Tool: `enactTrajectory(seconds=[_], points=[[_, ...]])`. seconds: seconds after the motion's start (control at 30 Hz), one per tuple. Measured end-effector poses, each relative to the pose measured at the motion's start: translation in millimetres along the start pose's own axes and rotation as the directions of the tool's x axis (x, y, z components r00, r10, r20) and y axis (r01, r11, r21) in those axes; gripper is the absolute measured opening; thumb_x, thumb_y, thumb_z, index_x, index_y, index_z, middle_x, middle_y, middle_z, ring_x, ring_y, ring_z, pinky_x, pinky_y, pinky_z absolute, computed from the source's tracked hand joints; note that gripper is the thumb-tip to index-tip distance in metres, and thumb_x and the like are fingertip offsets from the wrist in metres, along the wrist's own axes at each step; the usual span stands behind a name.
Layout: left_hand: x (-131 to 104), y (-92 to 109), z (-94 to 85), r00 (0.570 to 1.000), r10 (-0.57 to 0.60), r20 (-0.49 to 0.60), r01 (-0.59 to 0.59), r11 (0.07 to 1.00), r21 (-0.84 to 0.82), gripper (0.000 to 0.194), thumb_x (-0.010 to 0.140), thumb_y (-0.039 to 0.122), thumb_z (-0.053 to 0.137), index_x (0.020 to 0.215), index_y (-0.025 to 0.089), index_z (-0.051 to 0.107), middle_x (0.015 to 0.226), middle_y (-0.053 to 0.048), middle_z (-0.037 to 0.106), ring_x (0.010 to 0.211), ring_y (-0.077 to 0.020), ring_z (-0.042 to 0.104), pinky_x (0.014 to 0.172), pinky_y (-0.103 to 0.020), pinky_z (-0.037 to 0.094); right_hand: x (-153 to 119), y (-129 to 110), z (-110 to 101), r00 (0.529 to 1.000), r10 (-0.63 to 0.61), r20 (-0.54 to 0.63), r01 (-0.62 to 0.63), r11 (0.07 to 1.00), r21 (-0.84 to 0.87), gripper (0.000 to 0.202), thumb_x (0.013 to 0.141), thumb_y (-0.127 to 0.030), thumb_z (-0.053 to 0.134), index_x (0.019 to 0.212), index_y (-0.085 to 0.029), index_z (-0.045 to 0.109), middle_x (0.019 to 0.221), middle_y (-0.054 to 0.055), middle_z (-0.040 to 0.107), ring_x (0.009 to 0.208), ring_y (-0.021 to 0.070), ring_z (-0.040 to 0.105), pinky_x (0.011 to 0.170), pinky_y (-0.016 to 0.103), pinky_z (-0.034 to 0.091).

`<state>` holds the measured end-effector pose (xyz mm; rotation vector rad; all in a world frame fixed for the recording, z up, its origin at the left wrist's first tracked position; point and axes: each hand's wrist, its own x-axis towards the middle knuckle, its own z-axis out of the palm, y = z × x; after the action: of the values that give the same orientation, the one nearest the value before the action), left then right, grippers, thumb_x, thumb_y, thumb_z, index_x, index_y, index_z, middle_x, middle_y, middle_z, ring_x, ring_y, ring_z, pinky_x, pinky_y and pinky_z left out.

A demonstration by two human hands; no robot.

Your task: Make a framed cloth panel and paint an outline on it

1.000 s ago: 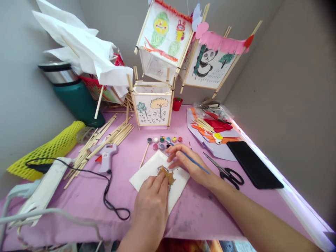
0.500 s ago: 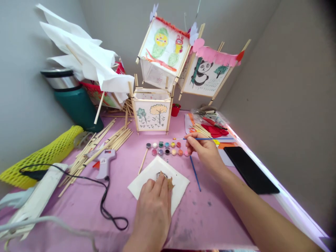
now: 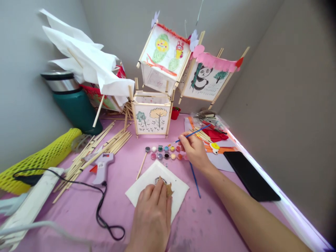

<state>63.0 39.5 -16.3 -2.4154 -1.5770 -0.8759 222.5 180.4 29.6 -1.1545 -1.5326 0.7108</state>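
My left hand [image 3: 153, 213] lies with its fingers stretched flat over a dry brown leaf [image 3: 168, 190], pressing it against a white square napkin [image 3: 179, 201]. Small dark marks show on the napkin just beyond the fingertips. In a pinch, my right hand [image 3: 193, 150] holds a slim blue paintbrush [image 3: 195, 132], its tip pointing left, over or just above the paint pots [image 3: 166, 156]. Two rows of these small pots hold several colours. A second blue paintbrush [image 3: 195, 180] rests on the pink tablecloth [image 3: 210, 227] below my right wrist.
Paper lanterns [image 3: 152, 120] stand and hang at the back. To the left are bamboo sticks [image 3: 115, 141], a glue gun [image 3: 103, 166] with a black cord, and a teal bottle [image 3: 76, 108]. A black phone [image 3: 250, 176] lies on the right, near craft scraps.
My right hand has lowered slightly to the left, and the brush has tilted, its tip dropping towards the paint pots. My left hand stays on the leaf.
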Motion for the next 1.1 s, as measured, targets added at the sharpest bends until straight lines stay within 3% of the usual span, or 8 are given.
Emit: enactTrajectory(seconds=[0.33, 0.47, 0.63, 0.8, 1.1], points=[[0, 1, -2.5, 0.996, 0.042, -0.076, -0.04, 0.999, 0.032, 0.023, 0.087, 0.017, 0.05, 0.105, 0.01, 0.063, 0.109, -0.012, 0.066, 0.09, -0.0237, 0.059, 0.075, -0.04, 0.047, -7, 3, -9, 0.988, -0.08, -0.13, 0.085, 0.996, 0.028, 0.026, 0.09, -0.041, 0.048, 0.083, -0.017, 0.057, 0.066, -0.001, 0.058, 0.051, 0.0101, 0.055, 0.05, 0.023, 0.045], [-1, 3, -4.6, 0.991, 0.043, -0.124, -0.04, 0.999, 0.021, 0.022, 0.085, 0.015, 0.051, 0.103, 0.008, 0.063, 0.106, -0.012, 0.067, 0.086, -0.0221, 0.059, 0.073, -0.038, 0.048, -10, 4, -7, 0.988, -0.096, -0.119, 0.102, 0.994, 0.042, 0.025, 0.091, -0.04, 0.047, 0.084, -0.018, 0.057, 0.064, -0.001, 0.058, 0.052, 0.0099, 0.054, 0.051, 0.022, 0.045], [-1, 4, -6.9, 0.995, -0.03, -0.094, 0.032, 0.999, 0.014, 0.02, 0.086, 0.017, 0.051, 0.099, 0.012, 0.064, 0.1, -0.011, 0.065, 0.081, -0.0204, 0.057, 0.07, -0.037, 0.049, -13, 1, -5, 0.992, -0.082, -0.091, 0.089, 0.993, 0.079, 0.025, 0.09, -0.041, 0.048, 0.083, -0.019, 0.057, 0.063, -0.002, 0.058, 0.049, 0.0097, 0.053, 0.047, 0.021, 0.044], [-1, 4, -6.4, 0.995, -0.021, -0.097, 0.022, 1.0, 0.009, 0.019, 0.086, 0.017, 0.049, 0.098, 0.012, 0.064, 0.093, -0.01, 0.065, 0.083, -0.0217, 0.057, 0.07, -0.038, 0.049, -15, 3, -5, 0.994, -0.065, -0.09, 0.074, 0.993, 0.09, 0.027, 0.09, -0.043, 0.047, 0.083, -0.019, 0.057, 0.063, -0.002, 0.058, 0.048, 0.0106, 0.053, 0.047, 0.022, 0.044], [1, 2, -6.6, 0.995, 0.027, -0.095, -0.025, 0.999, 0.023, 0.022, 0.087, 0.017, 0.048, 0.101, 0.011, 0.064, 0.106, -0.01, 0.067, 0.084, -0.0222, 0.059, 0.07, -0.038, 0.049, -11, 7, -7, 0.969, -0.137, -0.207, 0.14, 0.99, -0.001, 0.019, 0.091, -0.035, 0.045, 0.096, -0.02, 0.056, 0.077, 0.0, 0.06, 0.058, 0.011, 0.055, 0.056, 0.024, 0.045]])
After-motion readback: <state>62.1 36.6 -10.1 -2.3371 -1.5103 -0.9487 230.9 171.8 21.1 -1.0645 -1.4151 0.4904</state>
